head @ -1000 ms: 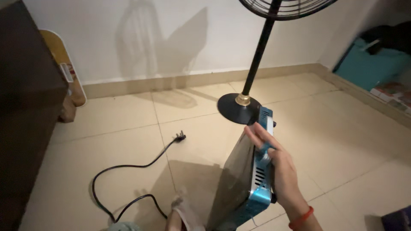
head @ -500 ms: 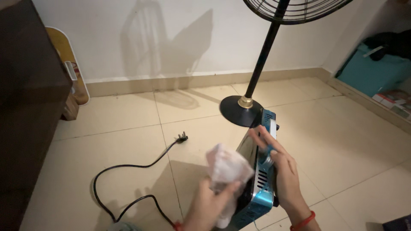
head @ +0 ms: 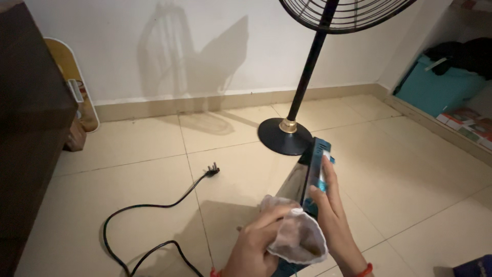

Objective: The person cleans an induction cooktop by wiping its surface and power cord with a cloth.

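On the tiled floor [head: 128,154] a pedestal fan stands with its round black base [head: 285,136] just beside the far end of a flat blue appliance [head: 313,169], which is held tipped up on its edge near the lower middle of the view. A black power cord [head: 154,215] trails from it across the tiles, its plug [head: 212,168] lying loose and well apart from any socket in view.

Right hand [head: 330,215]: fingers laid flat along the appliance's upper edge, steadying rather than gripping. Left hand [head: 253,249]: fingers clenched around a pale cloth [head: 294,233] pressed against the dark glossy face.

Risks, as judged: the open-handed hold could let the appliance slip or topple toward the fan base; the slack cord could catch a foot.

Not determinable: the appliance's lower edge and whether it rests on the floor, the cord's attachment point, and the fan head, cut off at the top.
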